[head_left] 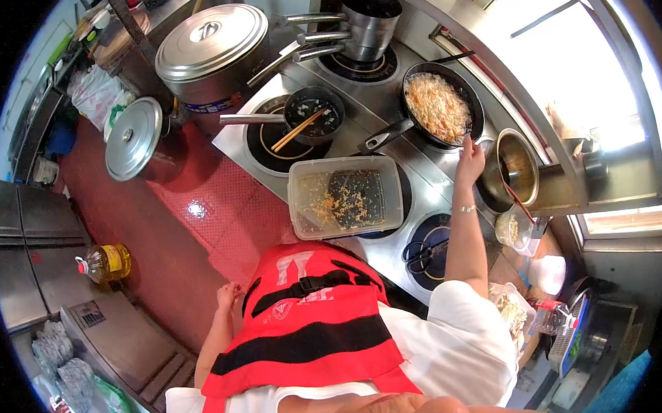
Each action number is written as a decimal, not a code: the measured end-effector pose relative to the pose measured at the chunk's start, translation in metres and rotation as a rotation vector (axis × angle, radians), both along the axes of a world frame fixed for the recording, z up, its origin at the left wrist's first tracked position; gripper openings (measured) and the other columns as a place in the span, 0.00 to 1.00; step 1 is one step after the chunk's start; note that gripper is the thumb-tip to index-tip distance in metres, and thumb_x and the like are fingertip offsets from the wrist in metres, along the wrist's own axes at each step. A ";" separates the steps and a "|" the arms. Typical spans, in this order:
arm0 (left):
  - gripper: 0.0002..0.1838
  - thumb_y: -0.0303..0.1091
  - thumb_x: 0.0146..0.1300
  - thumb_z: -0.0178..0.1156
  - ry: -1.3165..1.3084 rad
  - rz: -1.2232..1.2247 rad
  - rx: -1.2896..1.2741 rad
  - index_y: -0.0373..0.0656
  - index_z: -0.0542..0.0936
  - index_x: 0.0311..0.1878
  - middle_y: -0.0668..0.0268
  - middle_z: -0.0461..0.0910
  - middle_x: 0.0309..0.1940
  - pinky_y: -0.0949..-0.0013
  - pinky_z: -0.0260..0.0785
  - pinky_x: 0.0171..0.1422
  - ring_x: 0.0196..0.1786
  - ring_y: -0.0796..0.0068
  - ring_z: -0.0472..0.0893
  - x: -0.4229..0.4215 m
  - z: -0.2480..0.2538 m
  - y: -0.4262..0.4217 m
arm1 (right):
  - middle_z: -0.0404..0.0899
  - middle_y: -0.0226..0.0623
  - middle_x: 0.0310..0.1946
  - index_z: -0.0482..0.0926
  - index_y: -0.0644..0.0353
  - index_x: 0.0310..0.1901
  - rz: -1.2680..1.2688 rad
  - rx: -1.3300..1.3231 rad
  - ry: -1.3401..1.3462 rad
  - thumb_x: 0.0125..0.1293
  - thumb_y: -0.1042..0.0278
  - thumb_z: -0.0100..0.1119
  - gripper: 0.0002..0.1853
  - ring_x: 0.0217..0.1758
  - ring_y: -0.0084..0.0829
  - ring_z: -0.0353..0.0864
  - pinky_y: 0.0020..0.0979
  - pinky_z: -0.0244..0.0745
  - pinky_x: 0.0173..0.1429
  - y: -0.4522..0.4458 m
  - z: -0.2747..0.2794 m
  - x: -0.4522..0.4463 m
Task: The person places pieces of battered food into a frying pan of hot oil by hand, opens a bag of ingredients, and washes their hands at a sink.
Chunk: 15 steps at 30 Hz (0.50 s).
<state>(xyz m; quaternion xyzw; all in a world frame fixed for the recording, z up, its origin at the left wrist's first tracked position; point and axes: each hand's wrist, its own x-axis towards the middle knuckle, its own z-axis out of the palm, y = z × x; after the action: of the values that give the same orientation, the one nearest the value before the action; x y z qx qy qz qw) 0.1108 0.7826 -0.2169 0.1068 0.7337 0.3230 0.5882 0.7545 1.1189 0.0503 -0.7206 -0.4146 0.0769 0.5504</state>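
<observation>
- Here's the hot spot: the right hand (471, 160) is right at the near rim of the frying pan (475, 97), fingers drawn in close together; whether they grip anything, the view can't tell. Pale golden shredded food (436, 104) sits in bubbling liquid, likely hot oil, so a spit or a slip could burn those fingertips.
- Bare forearm in play too, reaching over the cooktop (439, 178) beside the scissors (419, 256), which lie on a burner; a sweep back could snag them, and any heat there would warm the metal.
- Watch the frying pan's handle (387, 136), angled inward with no hand on it: push the rim hard and the pan could swivel or slosh.
- Down at the front, the plastic tub (391, 196) with its orange bits appears to jut over the cooktop edge, hard by the red apron (306, 311); one lean forward could tip it, and a live burner beneath could soften it.
- Over to the saucepan (330, 99): its handle (252, 118) pokes past the edge, ready to catch a passing sleeve, while the chopsticks (297, 131) lean across its rim and could roll off.
- And the left hand (228, 294)? Low at the side, fingers loosely curled, apparently clasping nothing, steadying neither pan nor tub.
</observation>
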 end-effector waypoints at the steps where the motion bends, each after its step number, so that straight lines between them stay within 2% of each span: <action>1: 0.11 0.39 0.64 0.54 0.038 -0.047 0.049 0.41 0.77 0.38 0.68 0.80 0.28 0.75 0.65 0.26 0.26 0.78 0.78 -0.001 -0.002 0.002 | 0.70 0.37 0.22 0.71 0.67 0.27 -0.065 -0.062 -0.088 0.66 0.54 0.52 0.21 0.25 0.29 0.68 0.35 0.64 0.33 -0.023 -0.002 -0.004; 3: 0.11 0.38 0.63 0.55 0.112 -0.131 0.066 0.40 0.77 0.39 0.67 0.80 0.28 0.75 0.66 0.27 0.26 0.78 0.78 -0.001 0.005 0.020 | 0.71 0.41 0.19 0.71 0.68 0.24 -0.263 -0.137 -0.176 0.68 0.52 0.46 0.25 0.23 0.33 0.70 0.37 0.64 0.32 -0.068 -0.008 -0.019; 5: 0.11 0.37 0.62 0.56 0.186 -0.230 0.083 0.38 0.77 0.39 0.67 0.80 0.29 0.76 0.66 0.28 0.27 0.78 0.78 0.004 0.015 0.048 | 0.69 0.44 0.20 0.69 0.67 0.26 -0.312 -0.034 -0.156 0.69 0.53 0.44 0.23 0.23 0.38 0.66 0.40 0.61 0.32 -0.109 -0.028 -0.025; 7: 0.11 0.35 0.61 0.57 0.348 -0.334 0.301 0.37 0.78 0.41 0.65 0.80 0.31 0.76 0.67 0.30 0.28 0.79 0.77 0.018 0.026 0.079 | 0.75 0.47 0.25 0.72 0.65 0.32 -0.447 -0.231 -0.121 0.69 0.55 0.44 0.19 0.28 0.46 0.73 0.42 0.66 0.37 -0.148 -0.065 -0.013; 9: 0.11 0.34 0.61 0.58 0.294 -0.357 0.342 0.37 0.78 0.41 0.66 0.80 0.32 0.76 0.68 0.31 0.29 0.80 0.77 0.038 0.045 0.115 | 0.79 0.47 0.32 0.73 0.63 0.39 -0.544 -0.503 -0.231 0.68 0.57 0.44 0.15 0.36 0.48 0.78 0.42 0.69 0.41 -0.187 -0.075 -0.026; 10: 0.11 0.33 0.61 0.58 0.240 -0.362 0.377 0.37 0.79 0.42 0.66 0.80 0.32 0.77 0.68 0.32 0.30 0.80 0.77 0.051 0.060 0.134 | 0.81 0.46 0.36 0.73 0.60 0.43 -0.523 -0.626 -0.110 0.66 0.61 0.46 0.12 0.39 0.45 0.80 0.38 0.71 0.44 -0.204 -0.081 -0.028; 11: 0.11 0.34 0.61 0.58 0.254 -0.444 0.402 0.37 0.79 0.42 0.66 0.81 0.33 0.77 0.68 0.33 0.32 0.81 0.77 0.067 0.086 0.152 | 0.81 0.45 0.39 0.73 0.57 0.45 -0.440 -0.824 0.086 0.63 0.61 0.49 0.13 0.43 0.40 0.80 0.41 0.70 0.49 -0.222 -0.095 -0.020; 12: 0.12 0.35 0.62 0.58 0.267 -0.524 0.424 0.37 0.79 0.43 0.66 0.81 0.33 0.78 0.69 0.34 0.33 0.81 0.78 0.083 0.106 0.167 | 0.77 0.44 0.48 0.72 0.54 0.50 -0.478 -0.975 0.038 0.58 0.59 0.55 0.19 0.52 0.41 0.76 0.45 0.66 0.57 -0.237 -0.105 -0.024; 14: 0.14 0.38 0.63 0.57 0.026 -0.494 0.451 0.37 0.79 0.43 0.66 0.81 0.34 0.77 0.69 0.38 0.35 0.81 0.77 0.104 0.108 0.190 | 0.69 0.46 0.56 0.70 0.50 0.56 -0.528 -1.184 0.004 0.53 0.56 0.59 0.27 0.58 0.47 0.70 0.50 0.62 0.61 -0.262 -0.117 -0.034; 15: 0.16 0.41 0.64 0.56 0.017 -0.543 0.476 0.36 0.79 0.43 0.65 0.81 0.34 0.76 0.69 0.38 0.35 0.80 0.78 0.113 0.105 0.201 | 0.65 0.48 0.58 0.70 0.50 0.56 -0.468 -1.291 0.023 0.51 0.56 0.60 0.28 0.59 0.49 0.68 0.50 0.61 0.62 -0.273 -0.120 -0.037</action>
<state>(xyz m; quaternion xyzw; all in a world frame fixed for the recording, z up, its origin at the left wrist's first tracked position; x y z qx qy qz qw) 0.2236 0.9833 -0.1120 0.4346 0.5876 0.3160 0.6050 0.7172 0.8462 -0.0700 -0.9740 -0.1134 0.1952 0.0172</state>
